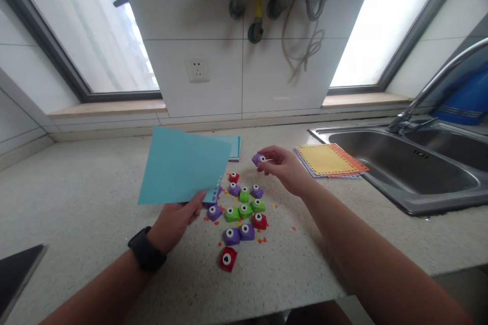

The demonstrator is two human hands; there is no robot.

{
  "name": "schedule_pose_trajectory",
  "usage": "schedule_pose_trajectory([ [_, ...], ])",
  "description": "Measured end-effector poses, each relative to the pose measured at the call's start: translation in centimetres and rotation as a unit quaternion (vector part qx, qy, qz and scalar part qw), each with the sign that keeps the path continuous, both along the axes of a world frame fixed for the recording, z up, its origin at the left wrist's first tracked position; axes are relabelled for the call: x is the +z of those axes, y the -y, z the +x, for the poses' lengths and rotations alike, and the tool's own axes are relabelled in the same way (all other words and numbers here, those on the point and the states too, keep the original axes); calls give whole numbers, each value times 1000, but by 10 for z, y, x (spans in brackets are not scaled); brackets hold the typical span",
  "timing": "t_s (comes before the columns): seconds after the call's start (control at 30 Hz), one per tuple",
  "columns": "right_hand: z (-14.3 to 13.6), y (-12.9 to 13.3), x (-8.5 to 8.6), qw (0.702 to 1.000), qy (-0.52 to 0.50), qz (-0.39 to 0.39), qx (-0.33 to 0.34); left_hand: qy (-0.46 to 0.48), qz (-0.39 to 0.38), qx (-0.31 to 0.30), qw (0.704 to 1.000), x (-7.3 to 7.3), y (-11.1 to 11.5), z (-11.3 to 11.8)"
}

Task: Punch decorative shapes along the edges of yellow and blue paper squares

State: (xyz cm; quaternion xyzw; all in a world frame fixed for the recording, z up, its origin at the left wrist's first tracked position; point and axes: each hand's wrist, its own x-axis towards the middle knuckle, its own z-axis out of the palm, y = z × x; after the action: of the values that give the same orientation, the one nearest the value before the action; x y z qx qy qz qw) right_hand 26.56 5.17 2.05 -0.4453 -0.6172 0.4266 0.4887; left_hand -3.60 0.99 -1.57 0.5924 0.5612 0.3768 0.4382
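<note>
My left hand [179,223] pinches the lower edge of a light blue sheet of paper [183,165], raised over the counter. Small punched holes run along the sheet's right edge near the bottom corner. Between the fingers of my right hand [282,165] is a purple craft punch [258,159], lifted to the right of the paper. Below and between my hands lie several more punches: green ones [245,210], purple ones [247,231] and red ones [227,259], each with a white button on top. Tiny red, orange and yellow paper bits are scattered around them.
A stack of light blue sheets [235,148] lies behind the held paper. Yellow and orange sheets with punched borders [324,159] rest beside the steel sink [404,162]. A faucet [423,91] arches over the sink. A dark flat panel [19,277] is at the lower left.
</note>
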Motion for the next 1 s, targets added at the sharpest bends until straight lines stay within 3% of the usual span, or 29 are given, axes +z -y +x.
schedule_pose_trajectory([
  [0.17,-8,10,12,988,-154,7,1,-33,9,2,999,3,3,0],
  [0.33,-18,25,22,977,-204,61,4,-62,5,10,998,3,5,0],
  [0.5,-28,43,28,968,-181,170,28,-42,-20,26,999,-3,5,-2],
  [0.7,-38,59,26,944,-74,316,63,-52,-10,0,999,2,5,0],
  [1.0,-52,63,20,919,-92,380,61,-69,-8,-21,997,-1,5,-2],
])
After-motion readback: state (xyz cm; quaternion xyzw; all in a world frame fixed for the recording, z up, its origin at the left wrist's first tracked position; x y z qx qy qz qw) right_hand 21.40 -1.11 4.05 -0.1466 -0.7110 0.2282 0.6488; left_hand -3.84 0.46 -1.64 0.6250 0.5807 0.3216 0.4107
